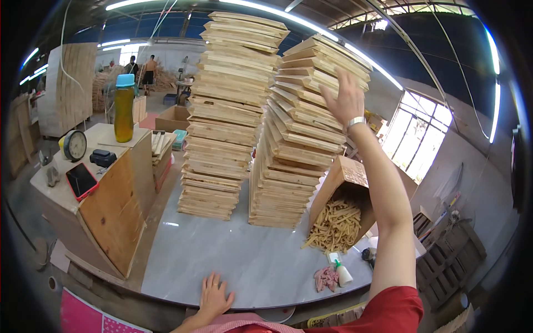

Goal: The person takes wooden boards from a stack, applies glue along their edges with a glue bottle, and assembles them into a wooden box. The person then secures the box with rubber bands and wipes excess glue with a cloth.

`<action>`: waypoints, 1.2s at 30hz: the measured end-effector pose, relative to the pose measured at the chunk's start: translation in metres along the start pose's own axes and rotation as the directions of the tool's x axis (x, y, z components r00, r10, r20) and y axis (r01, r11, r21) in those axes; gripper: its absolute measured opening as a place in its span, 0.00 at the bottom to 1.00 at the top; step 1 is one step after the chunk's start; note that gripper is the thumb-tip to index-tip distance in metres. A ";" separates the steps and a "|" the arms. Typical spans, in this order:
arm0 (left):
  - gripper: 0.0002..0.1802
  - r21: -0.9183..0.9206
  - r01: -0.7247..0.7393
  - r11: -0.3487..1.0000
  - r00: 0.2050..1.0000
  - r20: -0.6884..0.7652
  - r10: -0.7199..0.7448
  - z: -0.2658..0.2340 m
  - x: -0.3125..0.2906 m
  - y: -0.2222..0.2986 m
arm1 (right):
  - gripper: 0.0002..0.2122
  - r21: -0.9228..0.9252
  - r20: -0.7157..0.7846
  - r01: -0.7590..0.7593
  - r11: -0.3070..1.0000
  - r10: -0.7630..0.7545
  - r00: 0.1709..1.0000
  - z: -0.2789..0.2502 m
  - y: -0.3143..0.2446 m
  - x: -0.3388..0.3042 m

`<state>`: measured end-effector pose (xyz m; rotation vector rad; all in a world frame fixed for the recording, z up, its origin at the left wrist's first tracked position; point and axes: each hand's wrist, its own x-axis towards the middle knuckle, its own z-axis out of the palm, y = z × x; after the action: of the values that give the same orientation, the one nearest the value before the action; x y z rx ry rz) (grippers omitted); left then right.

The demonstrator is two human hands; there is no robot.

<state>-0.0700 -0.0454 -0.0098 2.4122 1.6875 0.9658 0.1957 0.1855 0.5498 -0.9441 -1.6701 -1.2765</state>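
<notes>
Two tall stacks of thin pale wooden boards rise from a glossy grey tabletop [239, 261]. The left stack [225, 122] stands fairly straight, while the right stack [300, 139] is uneven, its boards fanned at angles. My right hand [345, 100], a watch or band on its wrist, is raised at the upper right side of the right stack with fingers apart, holding nothing; whether it touches the boards I cannot tell. Fingers spread, my left hand [215, 295] lies flat at the table's near edge, also holding nothing.
A tipped cardboard box [325, 208] spills thin wood strips [336, 225] at right. Nearby lie a white squeeze bottle [343, 273] and a pink cloth [326, 278]. The wooden cabinet [111, 211] at left carries an amber bottle [124, 111], clock [74, 145] and phone [81, 181]. Two people stand far back.
</notes>
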 end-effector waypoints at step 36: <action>0.25 -0.079 0.016 0.997 1.000 -0.014 -0.017 0.009 -0.001 -0.007 | 0.24 -0.207 -0.138 0.169 0.963 -0.200 0.970 -0.064 0.015 0.130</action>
<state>-0.0715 -0.0411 -0.0199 2.3440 1.6388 1.0297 0.1694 0.1373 0.6847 -0.7884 -1.5583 -1.6218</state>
